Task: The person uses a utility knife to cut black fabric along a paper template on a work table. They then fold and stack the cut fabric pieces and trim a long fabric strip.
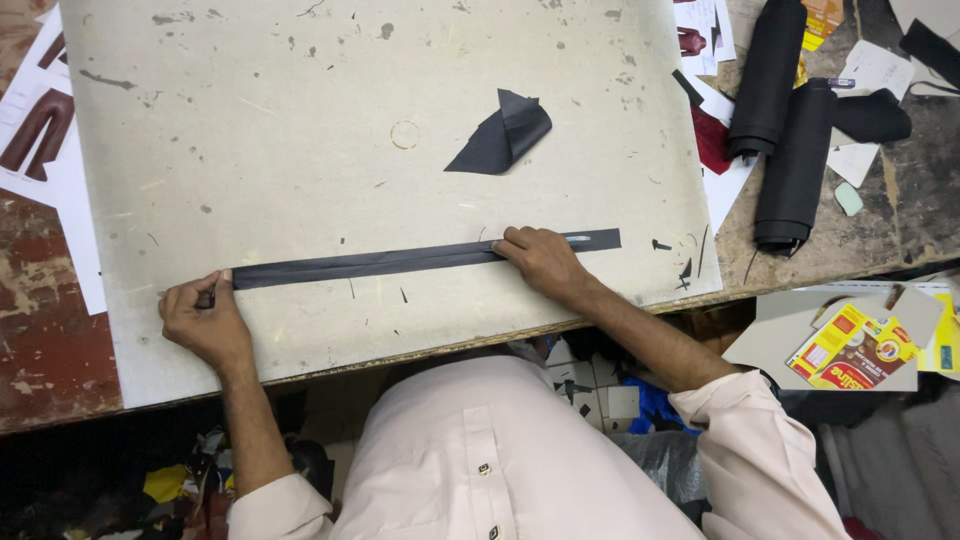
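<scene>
Now a long, flat dark strip (400, 262) is pinched by the left hand (205, 320) and pressed flat under the right hand (540, 260) near the table's (300, 120) front edge.

The person wore a pale pink shirt (520, 460) with small dark buttons; both sleeves were rolled up, leaving forearms bare.

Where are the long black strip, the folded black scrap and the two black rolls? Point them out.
long black strip (380, 263): head view, middle of its length.
folded black scrap (503, 135): head view, centre of the fold.
black rolls (768, 75): head view, body of the left roll.
</scene>
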